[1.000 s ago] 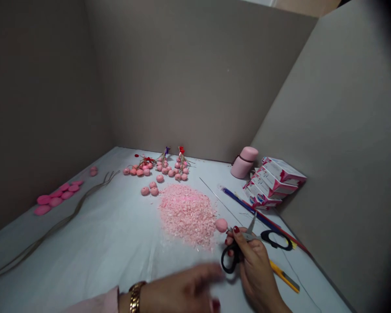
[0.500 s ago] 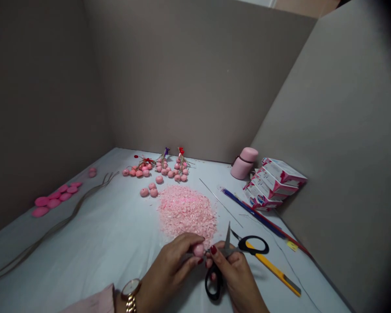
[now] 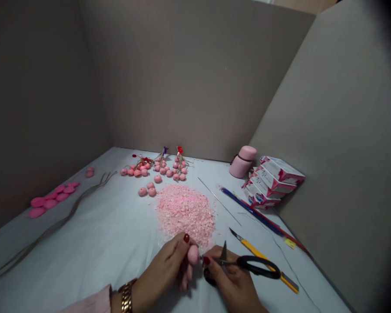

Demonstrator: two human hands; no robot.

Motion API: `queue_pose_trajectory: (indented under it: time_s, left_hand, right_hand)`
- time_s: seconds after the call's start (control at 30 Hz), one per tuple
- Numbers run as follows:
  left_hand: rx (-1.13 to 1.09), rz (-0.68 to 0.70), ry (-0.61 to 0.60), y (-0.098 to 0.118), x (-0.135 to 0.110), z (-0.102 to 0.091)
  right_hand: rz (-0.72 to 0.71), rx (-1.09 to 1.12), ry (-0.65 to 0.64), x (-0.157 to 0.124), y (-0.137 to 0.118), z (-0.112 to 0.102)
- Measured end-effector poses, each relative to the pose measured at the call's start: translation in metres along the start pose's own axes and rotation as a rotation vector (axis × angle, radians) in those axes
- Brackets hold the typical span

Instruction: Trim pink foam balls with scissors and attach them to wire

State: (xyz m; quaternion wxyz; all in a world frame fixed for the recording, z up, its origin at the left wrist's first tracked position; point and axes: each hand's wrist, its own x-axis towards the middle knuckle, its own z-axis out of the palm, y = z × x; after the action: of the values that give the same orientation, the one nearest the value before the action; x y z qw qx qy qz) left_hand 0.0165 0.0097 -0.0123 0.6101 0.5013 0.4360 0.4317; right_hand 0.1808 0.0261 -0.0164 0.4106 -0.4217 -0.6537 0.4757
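Observation:
My left hand [image 3: 169,271] pinches a small pink ball [image 3: 193,254] between thumb and fingers, just in front of a heap of pink shavings [image 3: 185,213]. My right hand [image 3: 233,282] grips black-handled scissors [image 3: 244,264], blades open and pointing up beside the ball. Both hands sit low at the near edge of the white table [image 3: 101,234], almost touching each other.
A yellow utility knife [image 3: 263,265] lies right of the scissors. Farther back are blue and red rods [image 3: 257,213], a thin wire [image 3: 219,201], stacked boxes [image 3: 272,180], a pink flask [image 3: 243,161], pink bead clusters [image 3: 159,167], pink discs [image 3: 50,198] and long stems [image 3: 52,226]. Cardboard walls enclose the table.
My left hand came in from the near edge and took the pink ball. My right hand drew back toward me with the scissors, away from the utility knife.

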Motion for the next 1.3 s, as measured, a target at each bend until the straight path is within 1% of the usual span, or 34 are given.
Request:
queue_pose_trajectory:
  time_s: [0.03,0.07,0.13,0.2,0.3,0.47,0.57,0.63,0.73,0.77,0.83,0.97,1.17,1.3]
  left_hand:
    - [0.083,0.077,0.02,0.001,-0.002,-0.001]
    - [0.176,0.169,0.03,0.003,-0.005,-0.002]
    - [0.349,0.325,0.017,0.005,-0.007,-0.005]
    - [0.437,0.38,0.017,0.007,-0.007,-0.006]
    - [0.42,0.32,0.038,0.007,-0.004,-0.006]
    - [0.117,0.111,-0.003,0.001,0.0,-0.001]
    - [0.011,0.024,-0.019,-0.001,0.0,0.0]
    - [0.032,0.058,-0.017,-0.001,-0.001,0.0]
    - [0.156,0.171,-0.027,-0.001,-0.002,-0.002]
    - [0.192,0.184,-0.028,-0.002,-0.002,-0.003]
    - [0.236,0.158,-0.023,-0.002,-0.001,-0.003]
    - [0.282,0.065,-0.003,-0.001,-0.002,-0.002]
    - [0.254,-0.009,-0.018,-0.001,-0.001,0.0]
    - [0.235,-0.036,-0.014,-0.002,0.0,0.0]
  right_hand:
    - [0.07,0.062,0.057,0.0,0.002,0.001]
    - [0.134,0.119,0.082,0.0,0.005,0.002]
    - [0.215,0.2,0.093,0.001,0.008,0.002]
    - [0.252,0.238,0.072,0.002,0.009,0.0]
    - [0.254,0.236,0.019,0.003,0.006,-0.002]
    - [0.142,0.162,-0.099,0.002,0.0,-0.003]
    - [0.148,0.164,-0.091,0.003,0.001,-0.003]
    - [0.2,0.19,-0.047,0.005,0.002,-0.003]
    - [0.271,0.248,0.022,0.007,0.004,-0.002]
    - [0.28,0.264,0.028,0.008,0.004,-0.002]
    - [0.279,0.264,0.015,0.009,0.003,-0.002]
    - [0.244,0.217,-0.052,0.008,0.003,-0.003]
    - [0.185,0.146,-0.116,0.003,0.011,-0.006]
    - [0.102,0.051,-0.153,0.001,0.004,-0.007]
